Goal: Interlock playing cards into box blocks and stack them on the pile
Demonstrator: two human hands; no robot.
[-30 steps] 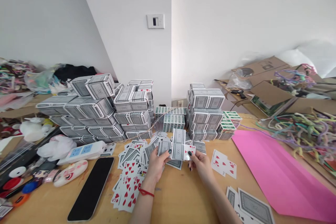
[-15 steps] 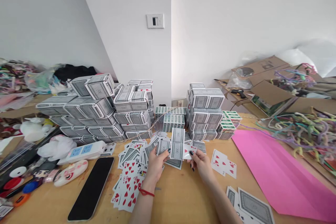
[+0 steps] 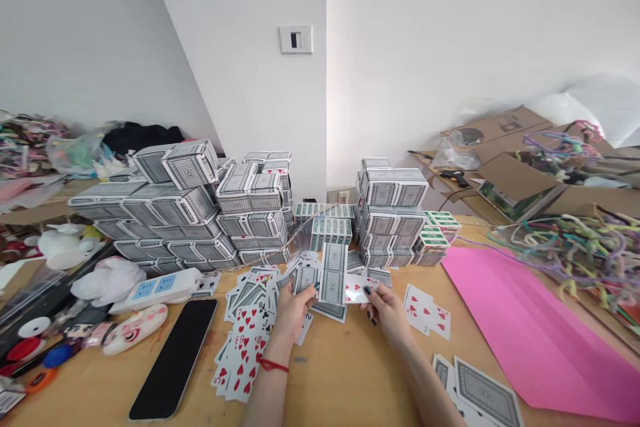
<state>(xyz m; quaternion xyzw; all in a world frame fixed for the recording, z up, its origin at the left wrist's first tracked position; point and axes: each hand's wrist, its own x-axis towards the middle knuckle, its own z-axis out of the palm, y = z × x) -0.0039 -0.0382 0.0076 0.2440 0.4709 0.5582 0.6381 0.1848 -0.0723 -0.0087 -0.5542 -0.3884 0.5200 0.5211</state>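
My left hand (image 3: 296,310) is closed on playing cards. One grey-backed playing card (image 3: 334,273) stands upright, creased across its middle, and a second grey-backed card (image 3: 305,278) lies to its left by the fingers. Pinched between thumb and finger of my right hand (image 3: 383,310) is a hearts card (image 3: 357,288), face showing, held sideways. Its left end meets the upright card's right edge; I cannot tell whether it is tucked in. Loose cards (image 3: 247,347) spread face up and face down beside my left wrist. Several cards (image 3: 425,310) lie right of my right hand.
Tall stacks of blocks made from folded cards (image 3: 175,207) stand at the back left, with another stack (image 3: 393,213) at the back right. Green card boxes (image 3: 331,230) sit between them. A phone (image 3: 175,360), power strip (image 3: 163,287) and pink sheet (image 3: 530,333) lie around.
Both hands have shifted slightly; the left has drifted left with the upright card. More of the hearts card shows between the upright card and my right fingers.
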